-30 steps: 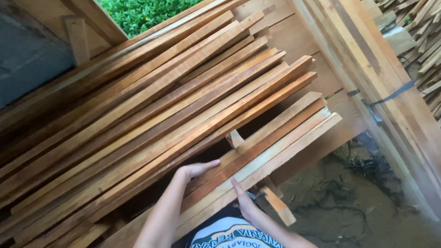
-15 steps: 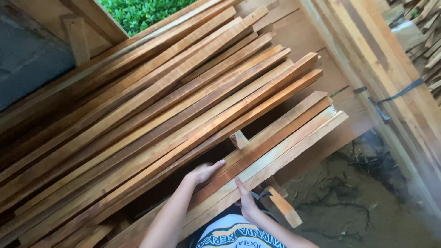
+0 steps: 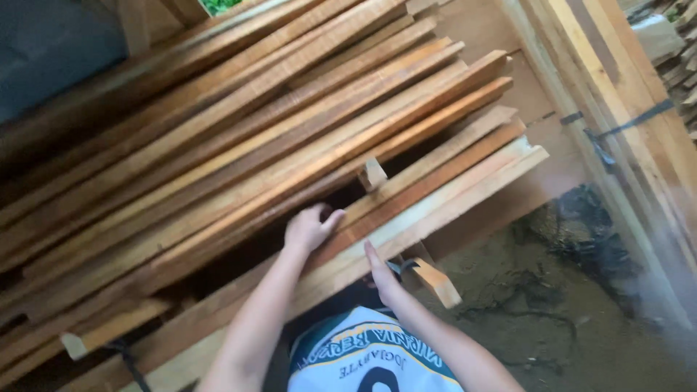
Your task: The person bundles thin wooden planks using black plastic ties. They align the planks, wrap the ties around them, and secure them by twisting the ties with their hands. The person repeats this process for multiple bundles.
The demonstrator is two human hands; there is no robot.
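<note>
**Two hands steadying the front planks of a slanted timber stack**

The left hand (image 3: 311,227) is resting palm-down, fingers loosely curled, on a reddish plank (image 3: 435,176) near the front of the stack, pressing on it rather than gripping. The right hand (image 3: 380,270) is lying flat and open along the edge of the pale front plank (image 3: 465,197), thumb side tucked under, though the underside is hidden, so a real grip cannot be confirmed. The hands are sitting apart, one plank between them. Both boards are lying lengthwise on the sloping lumber pile (image 3: 218,145), whose ends are overhanging dark ground (image 3: 566,305). A short wooden offcut (image 3: 372,174) is poking up between boards, and a strapped timber bundle (image 3: 617,109) is standing to the right.
</note>
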